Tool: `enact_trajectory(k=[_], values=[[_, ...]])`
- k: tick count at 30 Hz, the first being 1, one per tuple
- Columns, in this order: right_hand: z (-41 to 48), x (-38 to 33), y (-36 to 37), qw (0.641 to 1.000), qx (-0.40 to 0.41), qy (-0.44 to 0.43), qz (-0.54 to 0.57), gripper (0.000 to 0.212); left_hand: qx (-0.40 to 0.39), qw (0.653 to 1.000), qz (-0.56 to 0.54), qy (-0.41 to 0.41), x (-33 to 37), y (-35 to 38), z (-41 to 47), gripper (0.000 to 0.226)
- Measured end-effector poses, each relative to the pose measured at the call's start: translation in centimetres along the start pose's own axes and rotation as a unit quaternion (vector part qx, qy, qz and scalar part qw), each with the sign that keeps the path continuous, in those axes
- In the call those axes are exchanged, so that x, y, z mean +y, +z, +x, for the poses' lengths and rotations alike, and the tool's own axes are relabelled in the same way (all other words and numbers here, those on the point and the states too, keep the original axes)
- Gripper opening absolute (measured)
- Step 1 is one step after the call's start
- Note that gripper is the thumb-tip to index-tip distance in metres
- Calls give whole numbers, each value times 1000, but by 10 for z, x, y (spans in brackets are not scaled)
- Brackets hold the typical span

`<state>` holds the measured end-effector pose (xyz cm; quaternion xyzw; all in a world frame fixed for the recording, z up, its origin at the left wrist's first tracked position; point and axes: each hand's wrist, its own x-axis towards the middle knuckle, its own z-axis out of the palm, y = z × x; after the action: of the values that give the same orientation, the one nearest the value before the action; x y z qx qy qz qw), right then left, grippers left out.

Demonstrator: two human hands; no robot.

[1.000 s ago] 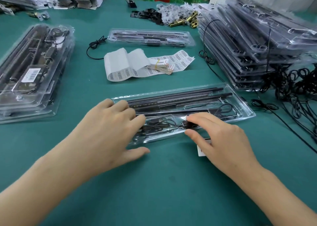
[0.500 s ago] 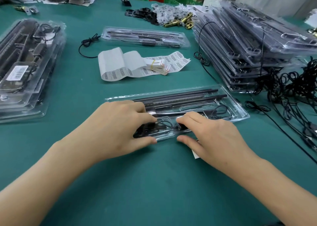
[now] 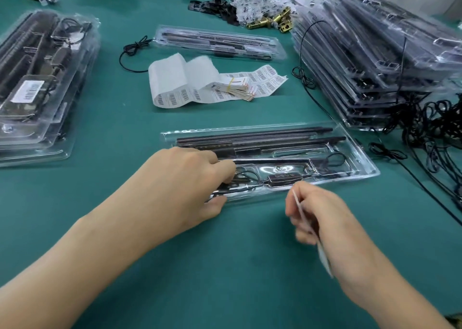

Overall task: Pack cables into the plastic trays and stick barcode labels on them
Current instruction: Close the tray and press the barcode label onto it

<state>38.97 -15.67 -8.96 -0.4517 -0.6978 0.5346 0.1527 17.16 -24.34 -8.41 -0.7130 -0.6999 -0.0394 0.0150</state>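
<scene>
A clear plastic tray (image 3: 360,165) lies across the green table in front of me, holding long black strips and a coiled black cable (image 3: 246,178). My left hand (image 3: 185,178) grips the tray's left end, fingers curled over the cable, thumb at the near rim. Just in front of the tray's near edge, my right hand (image 3: 315,213) is lifted and pinches a thin white label slip (image 3: 322,253), seen edge-on and blurred. A strip of barcode labels (image 3: 190,83) lies beyond the tray.
A stack of packed trays (image 3: 37,83), the top one labelled, sits at the left. Another tall stack of trays (image 3: 375,53) stands at the right beside a tangle of loose black cables (image 3: 425,128). One tray (image 3: 220,42) lies further back, and small brass and black parts (image 3: 270,21) behind it.
My right hand has left the tray, drawn back toward me and picked up the white slip that lay under it. My left hand stays on the tray's left end.
</scene>
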Motion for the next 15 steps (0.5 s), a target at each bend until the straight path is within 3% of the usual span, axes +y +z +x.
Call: enact_trajectory(k=[5, 10, 15], values=[[-4, -3, 11, 986, -82, 116, 83, 24, -17, 1000, 16, -3, -1, 0, -2, 20], [-5, -8, 22, 985, -106, 117, 71, 29, -16, 999, -17, 24, -6, -3, -6, 21], [4, -14, 38, 984, -102, 119, 83, 29, -18, 999, -42, 0, -6, -7, -8, 27]])
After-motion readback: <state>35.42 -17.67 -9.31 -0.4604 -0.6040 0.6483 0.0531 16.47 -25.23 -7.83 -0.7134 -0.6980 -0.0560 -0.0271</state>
